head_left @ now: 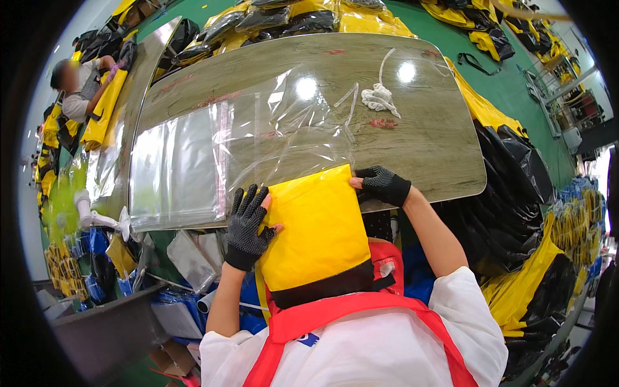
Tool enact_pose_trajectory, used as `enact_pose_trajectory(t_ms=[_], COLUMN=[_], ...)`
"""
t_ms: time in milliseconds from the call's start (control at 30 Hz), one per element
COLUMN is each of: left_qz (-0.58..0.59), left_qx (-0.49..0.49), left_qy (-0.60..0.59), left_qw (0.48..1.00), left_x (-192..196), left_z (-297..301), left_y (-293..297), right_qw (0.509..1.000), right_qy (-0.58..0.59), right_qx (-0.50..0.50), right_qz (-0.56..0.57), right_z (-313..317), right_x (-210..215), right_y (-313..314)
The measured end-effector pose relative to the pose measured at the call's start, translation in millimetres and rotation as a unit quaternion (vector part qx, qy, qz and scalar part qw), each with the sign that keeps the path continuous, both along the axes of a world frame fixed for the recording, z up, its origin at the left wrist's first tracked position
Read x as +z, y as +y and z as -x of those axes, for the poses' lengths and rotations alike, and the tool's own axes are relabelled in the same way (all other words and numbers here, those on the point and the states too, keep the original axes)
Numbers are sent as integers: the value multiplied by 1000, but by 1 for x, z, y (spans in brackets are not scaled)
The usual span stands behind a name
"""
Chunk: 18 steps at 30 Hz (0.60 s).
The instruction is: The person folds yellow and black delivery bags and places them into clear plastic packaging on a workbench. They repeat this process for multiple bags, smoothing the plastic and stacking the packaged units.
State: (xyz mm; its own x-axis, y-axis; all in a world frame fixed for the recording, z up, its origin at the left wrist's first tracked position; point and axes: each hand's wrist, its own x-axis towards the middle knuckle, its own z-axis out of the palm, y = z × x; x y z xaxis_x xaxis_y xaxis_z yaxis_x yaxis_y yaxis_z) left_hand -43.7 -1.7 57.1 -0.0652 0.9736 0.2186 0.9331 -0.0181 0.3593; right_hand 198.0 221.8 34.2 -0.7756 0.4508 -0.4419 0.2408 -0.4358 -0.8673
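A folded yellow-and-black piece of smooth fabric lies squared up in front of my chest, at the near edge of the table. My right hand, in a black dotted glove with bare fingertips, grips its far right corner. Along its left side is my left hand, gloved alike. Its fingers are stretched out and the thumb touches the yellow edge. Just beyond the fabric, a clear plastic bag lies flat on the table. What is under the fabric is hidden.
A stack of clear bags covers the wood-look table's left part. A crumpled white cord lies toward the back. Black-and-yellow piles flank the right side. At far left, a person handles yellow material near a white fan.
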Motion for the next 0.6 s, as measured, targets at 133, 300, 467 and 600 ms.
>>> enact_pose_trajectory(t_ms=[133,300,467,600], left_qz=[-20,-13,-16,-17], left_qx=[22,26,26,29], left_qy=[-39,-33,-31,-44], left_qw=[999,999,999,998], left_x=[1,1,-1,3], left_z=[-6,-6,-4,-8], left_y=[2,3,2,-2], right_qw=[932,864,865,774], right_qy=[-18,-49,-23,-106], right_qx=[-96,-195,-255,-139], right_qz=[-348,-462,-431,-608], right_z=[6,11,22,2], right_x=[-24,-22,-30,-35], right_y=[-22,-41,-43,-43])
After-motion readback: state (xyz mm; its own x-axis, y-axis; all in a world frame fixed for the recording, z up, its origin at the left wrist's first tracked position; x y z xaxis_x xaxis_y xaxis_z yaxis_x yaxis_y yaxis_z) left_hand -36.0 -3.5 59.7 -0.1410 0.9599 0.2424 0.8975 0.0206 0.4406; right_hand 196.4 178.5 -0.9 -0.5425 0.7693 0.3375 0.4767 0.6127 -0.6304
